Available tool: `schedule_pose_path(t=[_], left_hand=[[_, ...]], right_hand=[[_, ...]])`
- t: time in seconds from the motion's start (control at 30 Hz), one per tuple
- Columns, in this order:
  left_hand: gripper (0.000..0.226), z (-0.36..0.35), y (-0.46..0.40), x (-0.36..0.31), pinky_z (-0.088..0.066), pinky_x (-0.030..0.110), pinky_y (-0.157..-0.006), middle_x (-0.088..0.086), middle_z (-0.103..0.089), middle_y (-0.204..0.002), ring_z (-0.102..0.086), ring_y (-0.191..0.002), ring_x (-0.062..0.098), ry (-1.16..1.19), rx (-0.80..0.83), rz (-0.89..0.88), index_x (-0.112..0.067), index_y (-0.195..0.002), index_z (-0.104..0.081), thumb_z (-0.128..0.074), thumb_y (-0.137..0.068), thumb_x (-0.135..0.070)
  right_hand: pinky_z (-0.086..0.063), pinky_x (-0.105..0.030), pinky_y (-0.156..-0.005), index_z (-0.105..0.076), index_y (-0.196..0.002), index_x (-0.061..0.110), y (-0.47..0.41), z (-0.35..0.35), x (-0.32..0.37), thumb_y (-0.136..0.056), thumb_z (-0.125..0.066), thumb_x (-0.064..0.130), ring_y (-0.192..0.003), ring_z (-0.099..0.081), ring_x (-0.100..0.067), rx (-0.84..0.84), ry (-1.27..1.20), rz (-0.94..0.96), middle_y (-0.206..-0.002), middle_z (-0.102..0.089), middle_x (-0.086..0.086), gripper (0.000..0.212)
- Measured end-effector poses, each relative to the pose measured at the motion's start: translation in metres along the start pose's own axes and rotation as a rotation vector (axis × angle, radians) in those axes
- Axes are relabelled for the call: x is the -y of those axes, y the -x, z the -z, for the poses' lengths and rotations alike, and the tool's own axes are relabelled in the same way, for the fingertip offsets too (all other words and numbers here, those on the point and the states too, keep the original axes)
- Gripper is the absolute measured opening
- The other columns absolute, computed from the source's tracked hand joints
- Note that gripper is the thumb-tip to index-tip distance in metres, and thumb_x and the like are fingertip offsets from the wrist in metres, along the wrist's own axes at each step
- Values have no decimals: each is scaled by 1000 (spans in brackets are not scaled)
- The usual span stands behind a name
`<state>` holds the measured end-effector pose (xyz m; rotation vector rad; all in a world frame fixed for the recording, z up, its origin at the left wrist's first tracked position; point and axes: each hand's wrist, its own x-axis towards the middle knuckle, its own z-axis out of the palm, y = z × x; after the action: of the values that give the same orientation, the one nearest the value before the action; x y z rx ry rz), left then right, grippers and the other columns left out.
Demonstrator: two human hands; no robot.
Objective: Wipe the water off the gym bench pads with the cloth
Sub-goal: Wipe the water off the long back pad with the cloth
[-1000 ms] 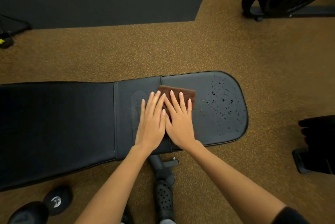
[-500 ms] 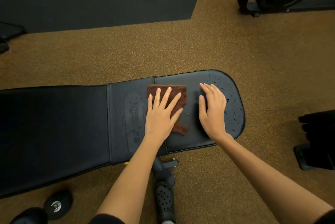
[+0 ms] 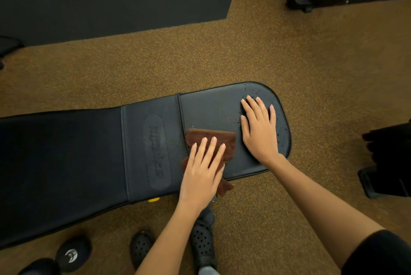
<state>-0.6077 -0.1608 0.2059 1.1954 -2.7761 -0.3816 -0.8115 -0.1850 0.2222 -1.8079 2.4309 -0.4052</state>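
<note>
Pressing cloth [image 3: 211,141] flat, left hand [image 3: 203,172]; right hand [image 3: 259,130] flat on wet pad [image 3: 213,110]; fingers straight.

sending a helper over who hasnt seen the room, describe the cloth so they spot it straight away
Find the long black gym bench lying across the brown speckled floor, then its short rounded seat pad at the right end. The cloth lies at that pad's near left corner, by the seam, flat under the left hand, one end hanging over the near edge. It is the only brown, fuzzy thing on the black padding.
</note>
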Motion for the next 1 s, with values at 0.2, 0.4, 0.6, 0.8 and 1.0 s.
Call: schedule_pose_path(t=[0.2, 0.4, 0.6, 0.8, 1.0], left_hand=[[55, -4, -2, 2, -25, 48, -115, 11, -27, -155, -24, -143, 31, -84, 20, -128, -16, -150, -24, -30, -99, -34], [49, 8, -47, 7, -14, 48, -117, 4, -30, -154, -21, -144, 27, 89, -21, 0, -22, -148, -32, -32, -100, -35], [50, 17, -73, 43, -14, 47, -118, 5, -29, -155, -21, -144, 29, 84, -43, 93, -22, -148, -32, -26, -100, -37], [48, 8, -41, 3, -17, 52, -117, 8, -29, -155, -17, -145, 34, 98, -42, -85, -18, -147, -33, -30, -102, -34], [54, -3, -24, -30, -18, 50, -117, 7, -19, -158, -12, -146, 30, 17, 75, -202, -19, -151, -21, -32, -101, -36]], right_hand=[[-13, -53, -117, -49, -141, 15, 4, 8, -20, -102, -31, 27, -142, -35, -23, -35, 55, 69, -148, -48, -3, 44], [-10, -58, -115, -48, -142, 18, 5, 16, -44, -102, -32, 25, -143, -34, -22, -33, 100, 115, -148, -47, -1, 43], [-4, -60, -117, -46, -144, 18, 7, 14, -48, -104, -30, 28, -145, -30, -20, -28, 70, 123, -150, -44, 1, 44], [-7, -51, -121, -47, -142, 10, 7, 11, -51, -103, -31, 22, -145, -29, -26, -39, -62, 154, -150, -44, -6, 44], [-3, -47, -122, -48, -141, 9, 6, 13, -48, -103, -31, 20, -145, -29, -25, -54, -77, 134, -150, -44, -8, 43]])
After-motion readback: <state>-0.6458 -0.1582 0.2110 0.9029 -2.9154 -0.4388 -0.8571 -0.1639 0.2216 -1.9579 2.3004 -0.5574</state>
